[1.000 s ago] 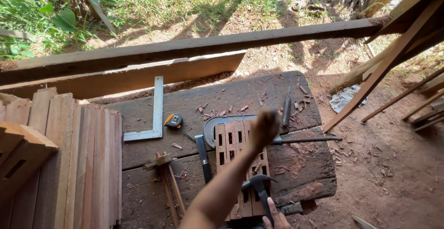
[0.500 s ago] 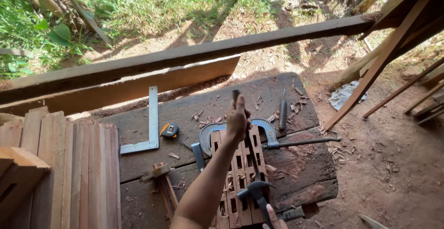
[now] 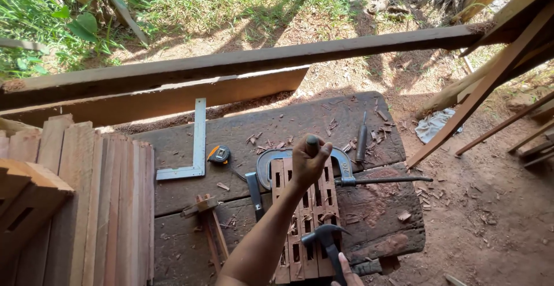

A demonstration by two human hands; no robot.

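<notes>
My left hand (image 3: 309,162) is closed around a chisel with a dark handle (image 3: 312,141), held upright over a set of slotted wooden strips (image 3: 316,205) lying side by side on the workbench (image 3: 242,133). A metal G-clamp (image 3: 344,165) grips the far end of the strips, its screw bar (image 3: 386,179) pointing right. At the bottom edge, my right hand (image 3: 346,270) holds a claw hammer (image 3: 325,237) by its handle, head low over the strips. The chisel's blade is hidden behind my hand.
A steel square (image 3: 196,147), a tape measure (image 3: 219,154), a second chisel (image 3: 254,191), a wooden marking gauge (image 3: 205,217) and another tool (image 3: 362,139) lie on the bench. Stacked planks (image 3: 86,205) stand left. Beams (image 3: 231,66) cross behind; slanted poles (image 3: 485,90) right.
My left hand swung in from the right and now rests over the strips with the chisel upright. The hammer in my right hand stays low near the bottom edge.
</notes>
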